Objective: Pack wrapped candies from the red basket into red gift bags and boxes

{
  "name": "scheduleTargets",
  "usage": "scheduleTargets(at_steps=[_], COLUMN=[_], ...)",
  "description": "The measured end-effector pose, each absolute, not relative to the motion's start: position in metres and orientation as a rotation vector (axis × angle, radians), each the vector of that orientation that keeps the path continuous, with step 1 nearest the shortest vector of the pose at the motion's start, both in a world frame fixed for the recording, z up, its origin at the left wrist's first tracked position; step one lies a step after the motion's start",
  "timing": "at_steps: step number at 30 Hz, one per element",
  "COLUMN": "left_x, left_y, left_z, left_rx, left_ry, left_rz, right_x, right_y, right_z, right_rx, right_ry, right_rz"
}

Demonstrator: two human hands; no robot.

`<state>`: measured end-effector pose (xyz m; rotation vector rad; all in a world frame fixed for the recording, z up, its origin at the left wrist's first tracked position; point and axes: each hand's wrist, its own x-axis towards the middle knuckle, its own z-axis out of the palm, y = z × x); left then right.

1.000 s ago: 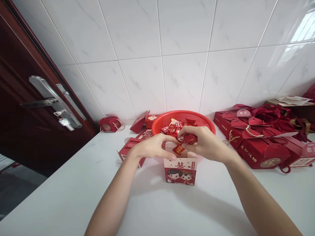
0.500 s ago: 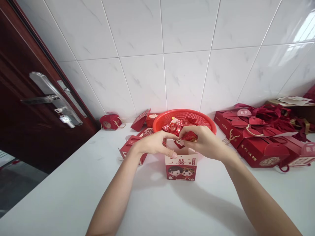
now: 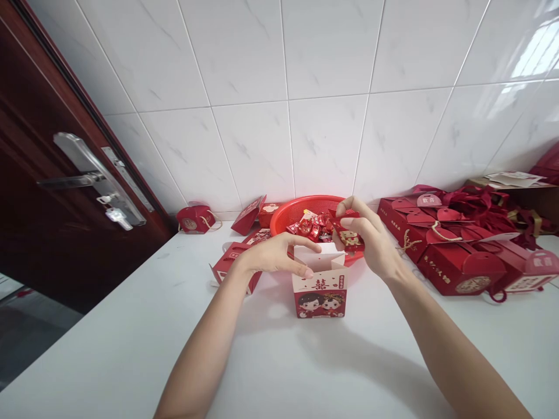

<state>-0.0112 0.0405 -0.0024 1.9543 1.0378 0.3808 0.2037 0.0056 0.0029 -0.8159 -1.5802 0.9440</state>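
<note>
A red and white cardboard candy box (image 3: 321,301) with two cartoon figures stands upright on the white table, its top flaps up. My left hand (image 3: 276,255) holds it from the left, the thumb at the front rim and the fingers at the back. In my right hand (image 3: 373,241) is a small red packet with gold print (image 3: 349,237), pinched between thumb and fingers. It is just above and right of the box's opening. Behind the box is a red plastic basket (image 3: 283,213) with red-wrapped candies (image 3: 311,226) in it. The inside bottom of the box is hidden.
Several red gift boxes (image 3: 463,270) with cord handles crowd the right side, beside dark red ribbons (image 3: 476,203). More red boxes (image 3: 229,262) lie left of the basket, and a small red one (image 3: 195,219) sits near the door (image 3: 39,116). A tiled wall (image 3: 244,151) closes the back.
My right hand has moved up and to the right, away from the box's opening, with the red packet now in plainer view. My left hand stays on the box.
</note>
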Motion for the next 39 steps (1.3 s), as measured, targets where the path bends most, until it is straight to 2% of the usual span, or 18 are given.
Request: scheduleTargets(at_steps=[2, 7, 16, 23, 30, 35, 39], left_x=[-0.012, -0.014, -0.013, -0.013, -0.013, -0.013, -0.015], left_y=[0.041, 0.044, 0.045, 0.043, 0.043, 0.042, 0.040], left_z=[-0.004, -0.006, -0.005, -0.001, -0.004, -0.005, -0.004], left_rx=[1.952, 1.923, 1.971, 2.006, 1.968, 1.971, 2.025], left_ry=[1.037, 0.993, 0.945, 1.042, 0.936, 0.968, 0.989], left_rz=[0.380, 0.344, 0.328, 0.258, 0.311, 0.351, 0.338], right_x=[0.204, 0.206, 0.205, 0.227, 0.224, 0.228, 0.232], right_y=[0.009, 0.013, 0.013, 0.004, -0.001, -0.013, -0.018], right_z=[0.001, 0.000, -0.004, 0.013, 0.009, 0.017, 0.022], right_rx=[-0.791, -0.704, -0.765, -0.868, -0.805, -0.876, -0.834], right_ry=[-1.615, -1.966, -2.378, -2.168, -2.508, -2.253, -2.262], right_rz=[1.020, 0.945, 0.546, 0.423, 0.479, 0.336, 0.333])
